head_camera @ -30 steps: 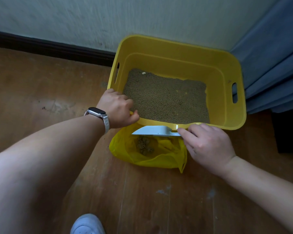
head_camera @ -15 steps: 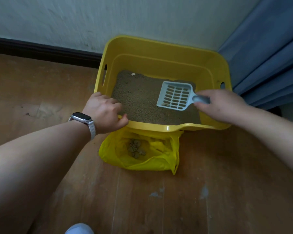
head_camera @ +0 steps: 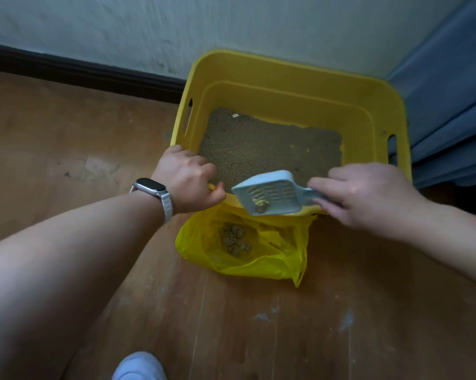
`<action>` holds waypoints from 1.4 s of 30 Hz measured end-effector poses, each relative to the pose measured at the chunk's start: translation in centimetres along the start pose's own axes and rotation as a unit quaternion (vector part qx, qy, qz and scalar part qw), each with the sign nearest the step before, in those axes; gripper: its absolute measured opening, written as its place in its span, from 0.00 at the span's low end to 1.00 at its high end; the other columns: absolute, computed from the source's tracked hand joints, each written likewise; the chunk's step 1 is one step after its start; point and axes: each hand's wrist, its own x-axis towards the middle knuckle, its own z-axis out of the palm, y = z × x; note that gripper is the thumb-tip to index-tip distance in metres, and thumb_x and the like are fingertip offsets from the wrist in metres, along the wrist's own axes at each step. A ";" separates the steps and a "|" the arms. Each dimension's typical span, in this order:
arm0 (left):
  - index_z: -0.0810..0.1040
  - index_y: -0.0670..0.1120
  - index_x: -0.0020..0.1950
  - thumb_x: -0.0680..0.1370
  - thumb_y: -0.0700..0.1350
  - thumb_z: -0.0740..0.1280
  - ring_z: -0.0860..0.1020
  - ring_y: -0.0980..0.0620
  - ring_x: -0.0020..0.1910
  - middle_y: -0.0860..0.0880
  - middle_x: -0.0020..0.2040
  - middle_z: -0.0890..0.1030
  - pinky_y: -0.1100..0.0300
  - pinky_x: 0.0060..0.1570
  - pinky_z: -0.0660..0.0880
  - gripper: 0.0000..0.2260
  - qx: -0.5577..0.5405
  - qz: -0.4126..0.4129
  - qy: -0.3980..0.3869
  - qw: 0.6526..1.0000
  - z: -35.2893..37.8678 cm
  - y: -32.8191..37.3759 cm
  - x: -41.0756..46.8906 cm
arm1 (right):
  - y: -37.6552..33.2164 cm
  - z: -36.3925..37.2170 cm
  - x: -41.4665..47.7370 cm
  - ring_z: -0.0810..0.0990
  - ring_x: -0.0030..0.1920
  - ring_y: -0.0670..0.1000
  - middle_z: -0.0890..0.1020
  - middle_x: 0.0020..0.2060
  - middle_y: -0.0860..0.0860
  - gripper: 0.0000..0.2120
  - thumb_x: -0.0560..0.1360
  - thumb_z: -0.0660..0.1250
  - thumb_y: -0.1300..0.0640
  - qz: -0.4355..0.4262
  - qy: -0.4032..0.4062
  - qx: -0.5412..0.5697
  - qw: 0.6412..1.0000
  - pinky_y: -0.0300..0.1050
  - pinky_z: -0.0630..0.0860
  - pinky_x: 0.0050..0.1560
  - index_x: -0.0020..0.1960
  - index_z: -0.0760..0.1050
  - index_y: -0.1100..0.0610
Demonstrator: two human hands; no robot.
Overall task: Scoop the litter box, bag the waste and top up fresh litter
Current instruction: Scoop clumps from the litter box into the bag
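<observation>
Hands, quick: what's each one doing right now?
Left hand: closed on the litter box near rim.
Right hand: closed on the scoop handle, a clump aboard.

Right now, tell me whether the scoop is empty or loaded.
Loaded, lightly. The scoop, held by the right hand over the box's near rim, carries a small brown clump at its lower edge.

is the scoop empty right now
No, a small brown clump sits in the pale scoop held by the right hand.
</observation>
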 end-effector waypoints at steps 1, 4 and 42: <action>0.76 0.44 0.28 0.72 0.56 0.60 0.70 0.46 0.25 0.48 0.24 0.73 0.58 0.36 0.62 0.20 -0.001 -0.001 -0.002 1.000 0.0 0.0 0.0 | -0.9 0.4 -0.2 0.74 0.30 0.57 0.74 0.31 0.52 0.08 0.76 0.63 0.54 -0.021 0.013 -0.012 1.000 0.43 0.63 0.27 0.47 0.80 0.55; 0.77 0.44 0.29 0.72 0.56 0.60 0.71 0.45 0.25 0.48 0.25 0.74 0.57 0.36 0.64 0.20 0.002 -0.006 -0.011 1.000 0.1 0.1 -0.1 | -2.5 1.4 -0.5 0.73 0.29 0.57 0.74 0.31 0.53 0.08 0.76 0.62 0.57 -0.051 0.033 -0.036 0.998 0.45 0.63 0.27 0.47 0.80 0.57; 0.75 0.44 0.29 0.73 0.56 0.62 0.71 0.45 0.26 0.48 0.25 0.72 0.58 0.36 0.60 0.19 -0.003 0.008 0.001 1.000 -0.2 0.3 0.1 | 9.6 1.9 1.9 0.74 0.43 0.55 0.79 0.46 0.53 0.18 0.81 0.55 0.44 0.257 -0.299 -0.025 0.919 0.47 0.75 0.41 0.67 0.71 0.49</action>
